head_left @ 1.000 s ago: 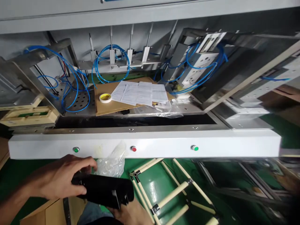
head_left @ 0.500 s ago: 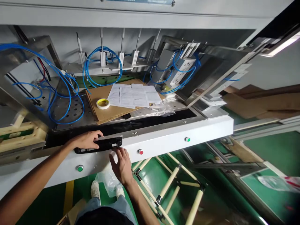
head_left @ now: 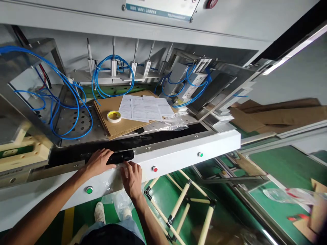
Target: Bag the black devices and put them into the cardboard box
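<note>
A long black plastic part [head_left: 120, 157] lies along the front ledge of the machine. My left hand [head_left: 100, 161] is closed over its left and middle portion, thumb on the near side. At the part's near right edge is my right hand [head_left: 132, 178], fingers curled against it and seemingly pinching thin clear film; the fingertips are partly hidden. A clear plastic bag [head_left: 120, 200] hangs below the part, in front of the white panel, and film also shows around the part's right end.
Behind the ledge, cardboard sheets [head_left: 112, 131] carry papers [head_left: 145, 109] and a tape roll [head_left: 114, 116]. Blue air hoses [head_left: 95, 80] loop inside the machine. Green buttons [head_left: 89, 190] and a red button [head_left: 154, 168] sit on the front panel. A tube frame [head_left: 178, 200] stands below right.
My left hand has shifted right along the black part and now covers more of it. My right hand stays by its near edge, fingers more curled. The camera view has tilted up slightly.
</note>
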The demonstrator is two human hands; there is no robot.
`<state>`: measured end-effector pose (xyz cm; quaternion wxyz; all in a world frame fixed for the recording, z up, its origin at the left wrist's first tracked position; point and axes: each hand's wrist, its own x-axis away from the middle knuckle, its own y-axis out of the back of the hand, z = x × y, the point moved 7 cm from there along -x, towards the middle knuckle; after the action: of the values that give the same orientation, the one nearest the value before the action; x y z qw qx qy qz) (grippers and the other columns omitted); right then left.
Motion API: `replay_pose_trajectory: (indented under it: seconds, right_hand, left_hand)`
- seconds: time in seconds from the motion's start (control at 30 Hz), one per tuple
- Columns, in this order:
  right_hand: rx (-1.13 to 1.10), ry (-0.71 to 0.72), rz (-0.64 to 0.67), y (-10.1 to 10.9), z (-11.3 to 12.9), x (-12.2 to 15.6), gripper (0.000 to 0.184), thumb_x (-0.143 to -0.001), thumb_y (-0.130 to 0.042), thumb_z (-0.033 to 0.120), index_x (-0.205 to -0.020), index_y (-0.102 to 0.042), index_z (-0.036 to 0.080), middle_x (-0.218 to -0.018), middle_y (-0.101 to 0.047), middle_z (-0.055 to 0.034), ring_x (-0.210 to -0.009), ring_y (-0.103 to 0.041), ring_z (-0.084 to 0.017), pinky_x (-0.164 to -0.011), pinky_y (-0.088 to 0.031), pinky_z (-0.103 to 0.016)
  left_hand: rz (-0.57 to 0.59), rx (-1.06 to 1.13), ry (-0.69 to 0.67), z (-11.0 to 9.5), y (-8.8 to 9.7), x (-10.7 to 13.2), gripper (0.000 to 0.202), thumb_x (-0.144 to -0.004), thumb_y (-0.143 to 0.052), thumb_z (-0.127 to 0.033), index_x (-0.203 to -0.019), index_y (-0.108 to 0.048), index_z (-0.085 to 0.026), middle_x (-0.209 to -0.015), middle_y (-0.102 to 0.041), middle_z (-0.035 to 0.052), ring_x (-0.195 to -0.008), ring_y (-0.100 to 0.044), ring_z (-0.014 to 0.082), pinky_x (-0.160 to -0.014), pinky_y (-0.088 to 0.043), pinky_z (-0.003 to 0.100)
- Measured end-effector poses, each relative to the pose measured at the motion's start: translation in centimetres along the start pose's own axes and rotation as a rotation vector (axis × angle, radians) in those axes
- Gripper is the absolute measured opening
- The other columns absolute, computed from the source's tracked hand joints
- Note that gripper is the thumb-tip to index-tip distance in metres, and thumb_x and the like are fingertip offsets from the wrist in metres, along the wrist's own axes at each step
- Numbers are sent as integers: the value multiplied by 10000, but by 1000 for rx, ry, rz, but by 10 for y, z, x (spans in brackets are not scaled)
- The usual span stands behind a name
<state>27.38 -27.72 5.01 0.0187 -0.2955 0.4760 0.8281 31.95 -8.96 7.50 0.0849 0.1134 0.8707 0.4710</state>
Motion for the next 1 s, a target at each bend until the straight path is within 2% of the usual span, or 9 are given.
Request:
replay_pose_trajectory:
  seconds: [0.1,0.23,0.37,0.53,0.63,0.7,0.83,0.93,1.0]
  right_hand:
    - [25,74,-25,1,-1,3,376,-1073,-516,279,-1437,-585,217,-1147,-661,-113,-996,-569,-256,-845,-497,-395]
    - [29,138,-32,3,-5,2,454,-1081,-514,309,-1530,-509,241,-1162,-669,-117,-997,-583,-258,-831,-502,-390]
    - [12,140,-30,6,-13,-1,495,-1074,-520,338,-1546,-484,193,-1167,-679,-135,-1025,-582,-274,-853,-501,-414]
    - [18,133,19,11,-19,-10,371,-1046,-520,266,-1399,-621,213,-1153,-668,-121,-1025,-563,-269,-868,-470,-411]
    - [30,107,13,15,-22,-23,355,-1012,-567,303,-1344,-648,209,-1164,-659,-124,-1041,-546,-282,-874,-458,-424]
    - [37,96,-6,18,-25,-32,338,-1003,-577,329,-1310,-664,213,-1170,-654,-125,-1044,-542,-286,-865,-452,-423]
    - [34,108,-79,26,-28,-44,296,-1029,-551,349,-1254,-685,211,-1128,-668,-121,-1004,-559,-280,-828,-446,-409]
    - [-5,120,-175,41,-22,-49,277,-1038,-564,366,-1229,-693,212,-1112,-684,-125,-1007,-580,-292,-827,-450,-420]
    - [-80,186,-206,52,-5,-53,273,-1030,-596,346,-1252,-682,213,-1115,-689,-127,-1017,-598,-292,-852,-466,-432]
  left_hand:
    - [-33,49,8,4,4,-1,423,-859,-772,-353,-1247,-711,-195,-1383,-711,138,-1289,-660,324,-1140,-515,474]
    - [-81,130,37,3,20,5,509,-868,-747,-444,-1301,-712,-179,-1450,-682,133,-1354,-637,309,-1164,-510,426]
    - [-163,248,130,3,56,17,571,-936,-618,-608,-1295,-712,-174,-1275,-778,107,-1200,-722,304,-1030,-579,404]
    - [-597,587,293,15,136,55,722,-828,-706,-731,-1268,-705,-158,-1207,-793,119,-1121,-737,298,-1041,-551,407]
    - [-738,697,350,13,155,88,736,-757,-804,-704,-1238,-714,-154,-1131,-806,122,-1026,-756,278,-987,-572,391]
    - [-711,761,425,10,143,107,706,-730,-843,-681,-1184,-740,-150,-1067,-811,118,-923,-760,260,-879,-599,363]
    - [-438,1151,540,3,73,129,718,-788,-733,-764,-1078,-777,-109,-916,-802,151,-729,-733,234,-670,-594,330]
    - [-418,1474,545,-5,31,142,689,-809,-698,-768,-1049,-765,-126,-1016,-797,161,-664,-713,206,-592,-581,313]
    - [-424,1602,583,-12,11,152,633,-841,-687,-726,-1047,-751,-131,-1017,-791,151,-613,-695,180,-541,-550,282]
